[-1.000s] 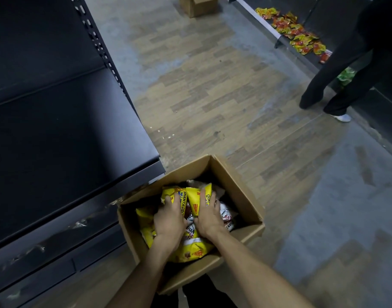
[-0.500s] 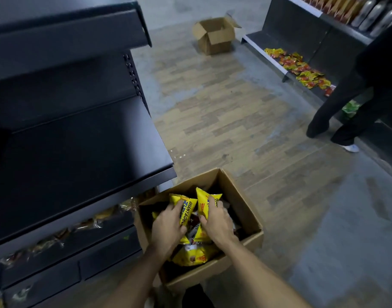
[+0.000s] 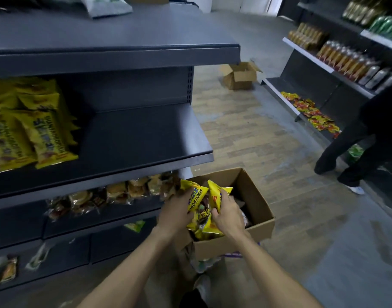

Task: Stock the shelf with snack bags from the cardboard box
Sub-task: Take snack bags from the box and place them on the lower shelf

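An open cardboard box (image 3: 252, 190) stands on the floor beside the dark shelf unit. My left hand (image 3: 175, 213) grips a yellow snack bag (image 3: 196, 197) with blue lettering, lifted above the box. My right hand (image 3: 228, 213) grips a second yellow snack bag (image 3: 215, 194) right beside it. More yellow bags (image 3: 204, 232) lie in the box under my hands. The middle shelf (image 3: 146, 138) is bare on its right half, and stocked yellow bags (image 3: 28, 125) stand on its left.
Clear-wrapped snacks (image 3: 124, 192) line the lower shelf. A second open box (image 3: 239, 75) sits farther down the aisle. A person in black (image 3: 357, 152) stands at the right by another shelf unit holding bottles (image 3: 350, 61) and red-yellow packets (image 3: 310, 112).
Both hands have lifted the two yellow bags up out of the box. My view has tilted upward, bringing the middle and upper shelves into sight.
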Demonstrator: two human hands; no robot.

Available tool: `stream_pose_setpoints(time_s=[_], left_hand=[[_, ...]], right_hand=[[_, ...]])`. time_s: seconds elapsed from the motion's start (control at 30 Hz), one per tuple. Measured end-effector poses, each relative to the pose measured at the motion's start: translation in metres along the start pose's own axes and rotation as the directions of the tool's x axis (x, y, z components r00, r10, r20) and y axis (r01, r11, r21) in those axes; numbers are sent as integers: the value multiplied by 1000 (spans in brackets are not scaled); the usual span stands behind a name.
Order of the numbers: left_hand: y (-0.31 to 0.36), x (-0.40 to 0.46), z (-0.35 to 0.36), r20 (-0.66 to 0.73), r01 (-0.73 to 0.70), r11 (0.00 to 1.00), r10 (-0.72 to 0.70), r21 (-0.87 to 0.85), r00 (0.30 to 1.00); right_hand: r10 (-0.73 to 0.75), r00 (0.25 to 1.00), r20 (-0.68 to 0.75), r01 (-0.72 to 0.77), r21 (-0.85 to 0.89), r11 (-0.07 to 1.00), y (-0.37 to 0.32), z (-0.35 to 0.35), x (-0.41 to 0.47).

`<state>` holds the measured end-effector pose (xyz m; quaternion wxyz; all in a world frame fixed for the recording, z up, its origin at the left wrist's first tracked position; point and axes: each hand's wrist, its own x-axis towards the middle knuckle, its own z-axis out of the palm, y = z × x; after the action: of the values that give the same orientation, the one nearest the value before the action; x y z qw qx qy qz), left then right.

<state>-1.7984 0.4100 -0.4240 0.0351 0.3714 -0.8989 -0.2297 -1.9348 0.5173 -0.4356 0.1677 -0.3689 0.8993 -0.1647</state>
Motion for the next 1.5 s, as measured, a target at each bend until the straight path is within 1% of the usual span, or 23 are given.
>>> stream_pose_setpoints(time_s=[0.1,0.23,0.33,0.47,0.63,0.77,0.9,1.03,1.13,1.2,1.37,1.43,1.5], left_hand=[[-20,-45,-29,-95,-14,999,11,-31,995],[-50,-106,-72,-244,15,1000,-13,6,970],[-76,-145,-106,-353,61,998,-52,13,934],[-113,-182,-145,-455,135,991,-115,13,883],[-151,-204,-179,-538,236,972,-196,6,820],[-177,-203,-197,-571,288,958,-238,-2,786],[-200,-184,-211,-591,326,945,-275,-21,758],[-225,-154,-229,-608,345,937,-303,-50,734],[-240,-130,-238,-632,364,929,-323,-70,705],[-248,-117,-241,-657,365,928,-317,-68,684],[-266,-87,-247,-673,397,913,-351,-93,650],[-276,-75,-247,-649,423,899,-388,-111,654],[-287,-63,-243,-614,431,893,-413,-127,673]], right_hand=[[-69,997,-26,70,16,997,-35,-1,-36],[-193,977,-89,193,-3,981,-94,1,-77],[-309,943,-119,312,-2,950,-143,3,-99],[-447,885,-132,451,3,893,-204,8,-114],[-547,828,-125,550,-9,835,-263,13,-113],[-592,797,-117,597,10,802,-300,20,-99],[-597,798,-87,601,37,798,-331,27,-74],[-621,781,-62,623,2,783,-361,34,-41],[-620,783,-48,621,47,782,-381,41,-18],[-620,782,-64,623,77,779,-395,47,-8],[-616,772,-155,629,56,775,-431,68,11],[-608,773,-181,625,58,778,-443,80,17],[-596,781,-187,615,66,786,-449,95,22]])
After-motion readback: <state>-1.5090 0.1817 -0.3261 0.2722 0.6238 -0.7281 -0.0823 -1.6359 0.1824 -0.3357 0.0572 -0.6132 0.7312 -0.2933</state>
